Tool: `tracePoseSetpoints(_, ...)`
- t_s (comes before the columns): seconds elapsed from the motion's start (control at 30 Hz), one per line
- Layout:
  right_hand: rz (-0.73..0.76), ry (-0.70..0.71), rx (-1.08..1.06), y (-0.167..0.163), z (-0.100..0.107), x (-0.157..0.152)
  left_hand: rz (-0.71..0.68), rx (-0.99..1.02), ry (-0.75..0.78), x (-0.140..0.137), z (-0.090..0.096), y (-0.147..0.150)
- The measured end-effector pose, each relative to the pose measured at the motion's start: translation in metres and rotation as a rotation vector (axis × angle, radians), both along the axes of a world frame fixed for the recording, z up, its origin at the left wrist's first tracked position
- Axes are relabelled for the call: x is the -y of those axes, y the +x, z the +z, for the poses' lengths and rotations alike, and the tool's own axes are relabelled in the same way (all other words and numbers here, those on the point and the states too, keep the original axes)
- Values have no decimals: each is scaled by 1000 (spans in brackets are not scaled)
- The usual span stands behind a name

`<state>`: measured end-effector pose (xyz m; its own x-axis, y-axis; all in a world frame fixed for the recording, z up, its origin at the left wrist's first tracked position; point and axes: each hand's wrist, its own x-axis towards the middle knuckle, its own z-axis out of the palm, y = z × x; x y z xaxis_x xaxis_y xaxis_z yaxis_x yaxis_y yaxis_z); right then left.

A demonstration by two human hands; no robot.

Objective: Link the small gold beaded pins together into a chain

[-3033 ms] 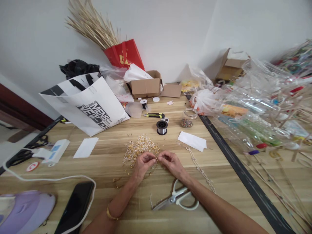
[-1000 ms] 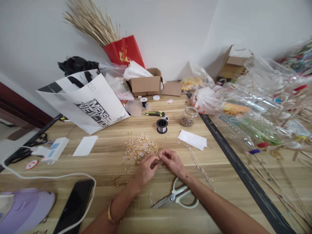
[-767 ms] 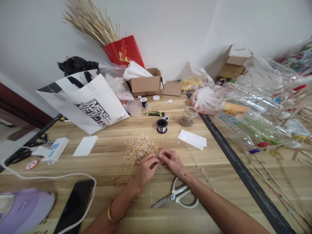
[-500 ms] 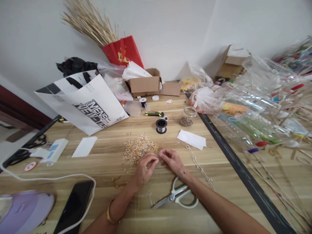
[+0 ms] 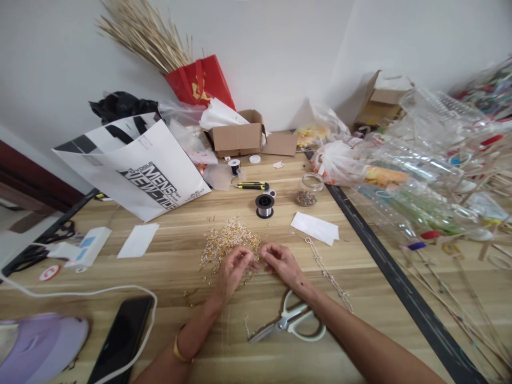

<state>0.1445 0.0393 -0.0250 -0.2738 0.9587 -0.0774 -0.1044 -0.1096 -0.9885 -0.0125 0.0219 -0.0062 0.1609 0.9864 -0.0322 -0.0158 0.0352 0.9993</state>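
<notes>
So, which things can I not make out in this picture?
In the head view:
What the left hand and right hand may pinch: too small to tell.
White bag, lower inside: hidden by its front panel.
Black phone, near end: cut by bottom edge.
Purple object: cut by left edge.

Soft, rather dim light lies over the pale wood-grained table (image 5: 356, 272), and the smooth grey-white wall (image 5: 276, 48) at twelve o'clock reads flat and greyish. A diffuse shadow spreads on it left of the tilted brown cardboard box (image 5: 378, 109) at two o'clock. Clear plastic bottles (image 5: 428, 162) at three o'clock catch streaky white glints. Wide-angle stretch smears the margins, notably the multicoloured heap (image 5: 494, 90) past two o'clock. The tiny gold-and-clear beads (image 5: 230, 237) toward seven o'clock blend together; detail at the bare left hand's (image 5: 234, 269) fingertips is indistinct.
</notes>
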Motion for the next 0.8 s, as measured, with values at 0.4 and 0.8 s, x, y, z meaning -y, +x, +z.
tracePoseSetpoints(0.4, -8, 0, 2, 0, -1, 0, 31, -1, -67, -4, -11, -5)
tracePoseSetpoints(0.8, -5, -6, -4, 0, -1, 0, 62, 12, -80, -3, -6, -4)
